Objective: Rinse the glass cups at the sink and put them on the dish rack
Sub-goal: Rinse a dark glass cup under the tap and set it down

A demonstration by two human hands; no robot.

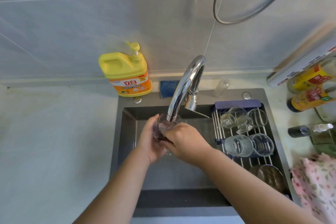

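Observation:
A clear glass cup (164, 126) sits tilted under the chrome faucet (183, 87) spout, over the dark sink (127, 132). My left hand (151, 142) wraps around its left side and bottom. My right hand (185, 141) covers its right side, fingers against the glass. Over the sink's right half lies a metal dish rack (217, 129) with a blue frame. On it lie several clear glass cups (238, 144), some ribbed, some with handles, and a brownish one (271, 174) near the front.
A yellow detergent bottle (126, 72) stands behind the sink at the left, a blue sponge (168, 88) beside it. Sauce bottles (309, 87) and a spray bottle (309, 130) crowd the right counter. A pink floral cloth (316, 183) lies at the right edge.

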